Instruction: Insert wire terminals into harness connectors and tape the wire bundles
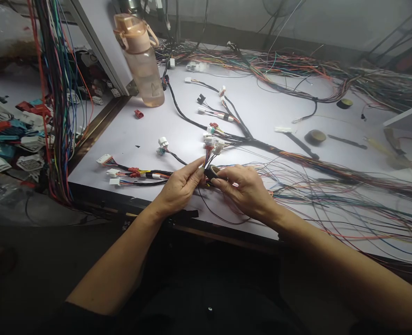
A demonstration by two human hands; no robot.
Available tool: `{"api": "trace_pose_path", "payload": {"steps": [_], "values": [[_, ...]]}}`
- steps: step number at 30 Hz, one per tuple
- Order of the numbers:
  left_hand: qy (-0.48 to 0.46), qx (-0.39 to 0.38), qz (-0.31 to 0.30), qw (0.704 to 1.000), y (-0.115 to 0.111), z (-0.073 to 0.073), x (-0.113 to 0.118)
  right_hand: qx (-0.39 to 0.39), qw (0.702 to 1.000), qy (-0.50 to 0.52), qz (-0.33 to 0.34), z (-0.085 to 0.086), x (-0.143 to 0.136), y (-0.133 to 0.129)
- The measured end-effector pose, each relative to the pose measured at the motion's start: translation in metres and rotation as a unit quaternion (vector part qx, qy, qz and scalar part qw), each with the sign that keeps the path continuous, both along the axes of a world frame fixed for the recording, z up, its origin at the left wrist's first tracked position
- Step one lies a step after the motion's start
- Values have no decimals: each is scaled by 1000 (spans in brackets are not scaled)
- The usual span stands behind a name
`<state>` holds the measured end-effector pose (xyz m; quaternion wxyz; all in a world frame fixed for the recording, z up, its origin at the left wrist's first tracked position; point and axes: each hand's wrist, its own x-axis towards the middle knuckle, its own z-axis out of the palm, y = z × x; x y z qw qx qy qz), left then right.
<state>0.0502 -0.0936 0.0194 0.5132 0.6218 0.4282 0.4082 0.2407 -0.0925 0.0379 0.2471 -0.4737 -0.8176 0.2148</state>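
My left hand (180, 186) pinches a bundle of thin wires just below a white and red connector (209, 143). Close beside it, my right hand (242, 188) grips a small roll of black tape (211, 172) against the same wires. Fingertips of both hands almost meet at the roll. Behind them lies a black-taped wire harness (261, 144) with several branches. To the left, a white connector (104, 159) and others end taped branches on the white table (146, 128).
A water bottle (145, 70) stands at the back left. Hanging wires (57, 93) and a pile of connectors (17, 135) are at the far left. Loose wires (348, 204) spread across the right side. Another tape roll (315, 137) lies behind my right hand.
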Motion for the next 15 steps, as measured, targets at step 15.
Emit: {"api": "trace_pose_path", "payload": {"steps": [15], "values": [[-24, -18, -4, 1000, 0, -3, -3, -80, 976, -7, 205, 21, 18, 42]]}}
